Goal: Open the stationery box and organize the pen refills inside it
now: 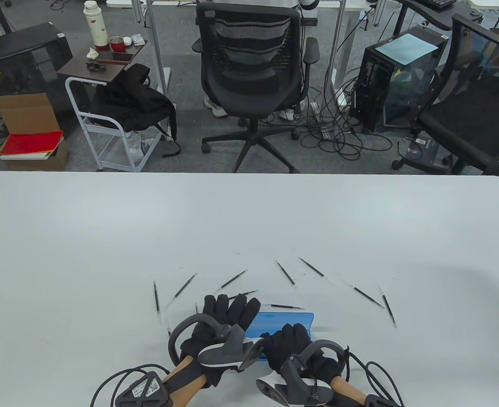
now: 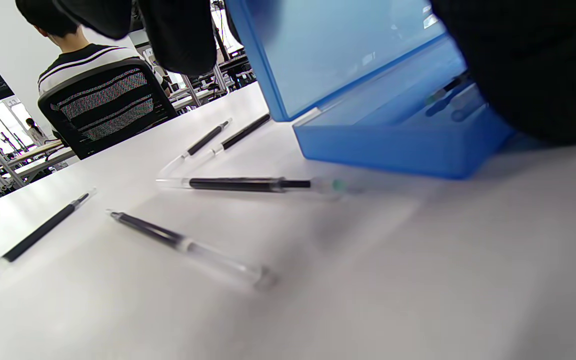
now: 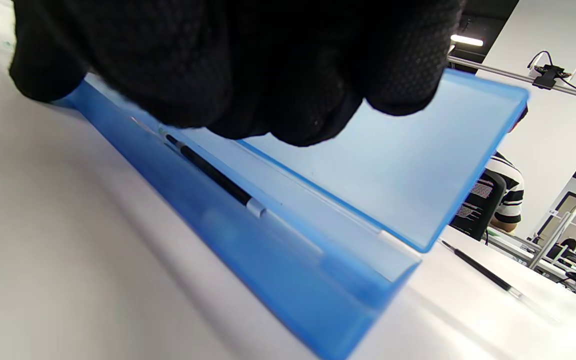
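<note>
Hands: both gloved, at the table's near edge, over the blue stationery box.
Left hand (image 1: 226, 316): fingers stretched out fairly straight at the left end of the box; whether they touch the lid cannot be told.
Right hand (image 1: 290, 339): fingers curled down over the near side of the box; in the right wrist view they bunch above the tray, and what they hold, if anything, cannot be told.
Table (image 1: 249, 220): wide, white, carrying the box and the scattered refills.
Office chair (image 1: 256, 80): black mesh, standing on the floor beyond the far edge of the table.
Stationery box (image 1: 281, 321): translucent blue, near the front edge at centre, between the two hands; the lid (image 3: 408, 165) stands open, tilted up from the far hinge, and the shallow tray (image 3: 278, 260) lies flat on the table.
Refill in box (image 3: 213, 175): one dark-cored refill lies lengthwise in the tray, its near end hidden under the right hand.
Loose pen refills (image 1: 232, 280): thin clear tubes with black ink, spread in a rough arc beyond and to both sides of the box, apart from one another.
Nearest refill (image 2: 248, 184): lies just beside the box's left end in the left wrist view.
</note>
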A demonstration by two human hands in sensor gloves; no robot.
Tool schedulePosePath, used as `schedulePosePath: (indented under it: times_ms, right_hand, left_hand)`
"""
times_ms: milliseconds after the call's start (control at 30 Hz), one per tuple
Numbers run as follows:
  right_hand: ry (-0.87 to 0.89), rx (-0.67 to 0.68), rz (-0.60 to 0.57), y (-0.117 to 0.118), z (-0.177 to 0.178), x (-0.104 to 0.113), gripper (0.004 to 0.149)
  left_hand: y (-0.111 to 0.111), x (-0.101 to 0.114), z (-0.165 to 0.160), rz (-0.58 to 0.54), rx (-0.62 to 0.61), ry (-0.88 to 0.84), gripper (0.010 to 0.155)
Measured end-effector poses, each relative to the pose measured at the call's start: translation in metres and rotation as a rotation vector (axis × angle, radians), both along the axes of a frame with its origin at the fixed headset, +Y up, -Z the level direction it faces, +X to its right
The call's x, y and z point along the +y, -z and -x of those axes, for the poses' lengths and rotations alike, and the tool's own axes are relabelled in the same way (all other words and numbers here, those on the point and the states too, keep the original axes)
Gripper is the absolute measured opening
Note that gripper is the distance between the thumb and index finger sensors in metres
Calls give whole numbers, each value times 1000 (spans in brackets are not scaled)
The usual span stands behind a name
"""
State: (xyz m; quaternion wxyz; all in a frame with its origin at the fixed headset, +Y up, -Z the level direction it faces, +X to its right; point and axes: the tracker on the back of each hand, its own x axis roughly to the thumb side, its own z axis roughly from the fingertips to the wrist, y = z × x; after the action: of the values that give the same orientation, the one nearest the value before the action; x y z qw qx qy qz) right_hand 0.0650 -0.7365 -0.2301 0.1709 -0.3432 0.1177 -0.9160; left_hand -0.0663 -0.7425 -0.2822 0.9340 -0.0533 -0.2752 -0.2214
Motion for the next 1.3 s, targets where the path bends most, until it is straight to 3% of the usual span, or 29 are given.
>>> schedulePosePath:
  times_ms: [233, 467, 500, 667, 900, 1067, 1300]
  right_hand:
    - [135, -36, -27, 2, -24, 37, 59]
    - [200, -260, -48, 42, -75, 71, 60]
    - [200, -320, -41, 56, -89, 73, 60]
    - [170, -483, 25, 97, -124, 61, 62]
    - [75, -660, 152, 141, -161, 21, 65]
    - [21, -738, 202, 155, -176, 0, 66]
    - [7, -769, 215, 160, -180, -11, 62]
  left_hand:
    - [0, 0, 0, 1, 0, 0, 133]
    - [0, 0, 0, 2, 2, 1, 133]
    - [0, 0, 0, 2, 2, 1, 133]
    - [0, 0, 0, 3, 2, 1, 133]
    - [0, 0, 0, 5, 1, -2, 133]
    - [0, 0, 0, 6, 1, -3, 133]
    - [0, 0, 0, 6, 0, -3, 133]
